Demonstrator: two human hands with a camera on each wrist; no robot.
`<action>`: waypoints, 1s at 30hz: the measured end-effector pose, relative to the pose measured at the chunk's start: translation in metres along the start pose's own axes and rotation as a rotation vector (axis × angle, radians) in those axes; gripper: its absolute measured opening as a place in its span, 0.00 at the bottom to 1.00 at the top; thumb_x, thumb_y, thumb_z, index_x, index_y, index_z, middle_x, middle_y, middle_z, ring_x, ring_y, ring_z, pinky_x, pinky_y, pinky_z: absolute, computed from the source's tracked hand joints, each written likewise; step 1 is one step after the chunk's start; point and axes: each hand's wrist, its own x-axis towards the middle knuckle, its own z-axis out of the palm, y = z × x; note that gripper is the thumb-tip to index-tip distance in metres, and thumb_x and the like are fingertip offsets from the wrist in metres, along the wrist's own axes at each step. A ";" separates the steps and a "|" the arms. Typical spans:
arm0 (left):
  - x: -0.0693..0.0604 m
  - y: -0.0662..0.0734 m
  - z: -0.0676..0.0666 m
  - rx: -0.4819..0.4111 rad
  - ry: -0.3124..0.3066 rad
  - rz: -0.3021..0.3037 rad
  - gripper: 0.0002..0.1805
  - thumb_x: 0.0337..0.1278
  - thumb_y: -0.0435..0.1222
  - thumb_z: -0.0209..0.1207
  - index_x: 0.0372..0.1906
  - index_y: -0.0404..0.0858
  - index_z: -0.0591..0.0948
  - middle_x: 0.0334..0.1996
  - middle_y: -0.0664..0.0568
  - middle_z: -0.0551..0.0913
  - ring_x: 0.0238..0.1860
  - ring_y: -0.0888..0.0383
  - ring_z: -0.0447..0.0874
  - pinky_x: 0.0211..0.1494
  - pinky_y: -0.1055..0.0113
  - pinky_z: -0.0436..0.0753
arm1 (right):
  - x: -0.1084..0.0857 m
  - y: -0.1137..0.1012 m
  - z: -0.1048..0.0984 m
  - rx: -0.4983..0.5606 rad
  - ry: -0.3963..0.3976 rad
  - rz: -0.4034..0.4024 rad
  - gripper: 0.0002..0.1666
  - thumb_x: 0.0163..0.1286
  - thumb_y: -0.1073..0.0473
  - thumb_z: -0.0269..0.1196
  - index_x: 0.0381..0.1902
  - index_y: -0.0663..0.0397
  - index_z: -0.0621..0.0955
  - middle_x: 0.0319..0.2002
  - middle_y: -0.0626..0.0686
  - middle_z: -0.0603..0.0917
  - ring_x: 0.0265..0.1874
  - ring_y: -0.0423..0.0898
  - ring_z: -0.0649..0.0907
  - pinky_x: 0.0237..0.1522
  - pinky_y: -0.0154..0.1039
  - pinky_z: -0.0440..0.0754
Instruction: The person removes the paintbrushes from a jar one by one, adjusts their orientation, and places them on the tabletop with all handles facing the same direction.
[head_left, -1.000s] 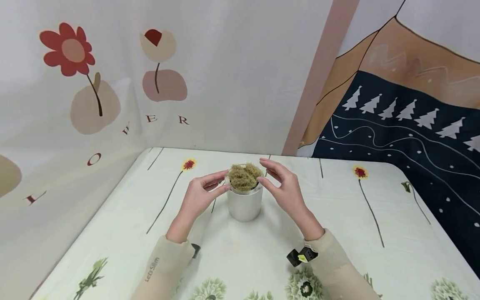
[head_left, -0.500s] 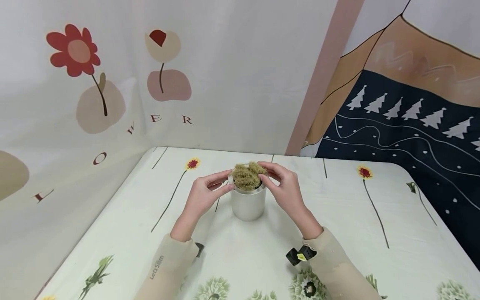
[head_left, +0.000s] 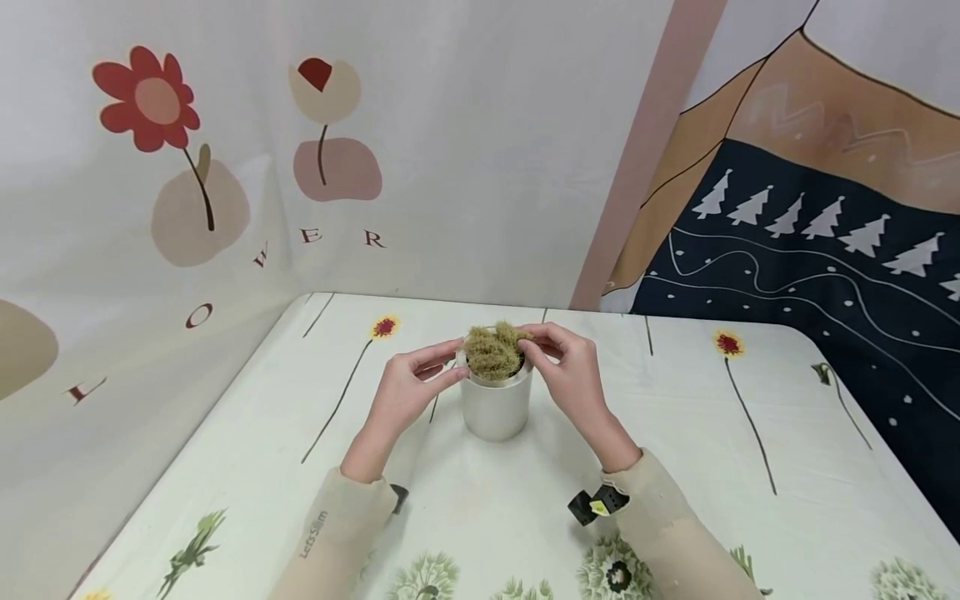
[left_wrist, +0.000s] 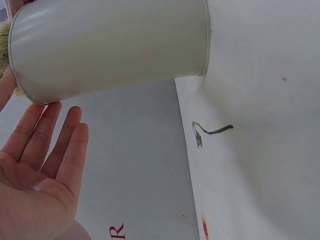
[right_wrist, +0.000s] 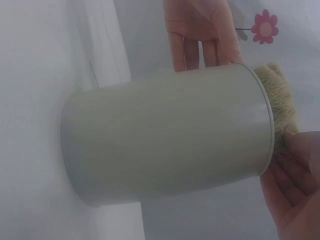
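Observation:
A white cylindrical pot [head_left: 495, 410] stands upright on the table, with a clump of dry greenish-yellow moss [head_left: 493, 353] heaped above its rim. My left hand [head_left: 405, 383] touches the pot's left side near the rim; in the left wrist view its fingers [left_wrist: 70, 150] are nearly straight, and the thumb lies at the rim beside the moss. At the right edge, my right hand [head_left: 568, 367] pinches a bit of the moss between thumb and fingers. The right wrist view has the right thumb [right_wrist: 302, 145] on the moss, with the other fingers beside the rim. The pot's inside is mostly hidden.
A white cloth with printed flowers covers the table [head_left: 667, 425]. Behind it hangs a pale curtain [head_left: 480, 167] with flower prints, and a dark blue printed cloth [head_left: 810, 258] hangs at the right. Black wrist devices [head_left: 598, 504] sit at the sleeves.
My right hand has come in from beside the rim onto the moss and now pinches its edge. The left hand stays at the rim. The head view has shifted slightly.

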 end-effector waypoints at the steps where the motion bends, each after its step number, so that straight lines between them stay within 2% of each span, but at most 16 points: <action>1: 0.000 0.000 0.000 0.002 0.000 0.000 0.24 0.56 0.40 0.71 0.59 0.43 0.83 0.59 0.47 0.84 0.61 0.50 0.83 0.65 0.58 0.82 | 0.000 0.000 0.000 -0.002 0.004 0.001 0.08 0.68 0.64 0.66 0.44 0.59 0.87 0.42 0.58 0.90 0.41 0.51 0.89 0.49 0.41 0.89; 15: 0.000 0.002 0.000 0.002 0.005 -0.002 0.24 0.57 0.40 0.70 0.60 0.42 0.83 0.59 0.47 0.84 0.60 0.50 0.83 0.65 0.59 0.82 | 0.006 -0.010 -0.003 0.035 0.060 0.002 0.06 0.68 0.63 0.67 0.39 0.62 0.87 0.37 0.59 0.90 0.42 0.52 0.90 0.40 0.38 0.91; 23: 0.001 0.001 -0.001 0.024 0.001 0.008 0.24 0.57 0.41 0.70 0.59 0.43 0.84 0.58 0.46 0.85 0.60 0.49 0.84 0.65 0.59 0.82 | 0.010 -0.016 -0.007 0.051 0.098 -0.007 0.06 0.66 0.63 0.68 0.38 0.62 0.87 0.37 0.59 0.90 0.40 0.52 0.90 0.38 0.25 0.87; 30: -0.001 -0.001 -0.001 0.026 -0.004 -0.012 0.24 0.57 0.43 0.70 0.60 0.45 0.83 0.59 0.47 0.84 0.61 0.50 0.83 0.65 0.58 0.82 | 0.010 -0.020 -0.010 0.048 0.115 -0.001 0.07 0.67 0.62 0.68 0.38 0.62 0.87 0.37 0.59 0.90 0.40 0.53 0.89 0.36 0.23 0.86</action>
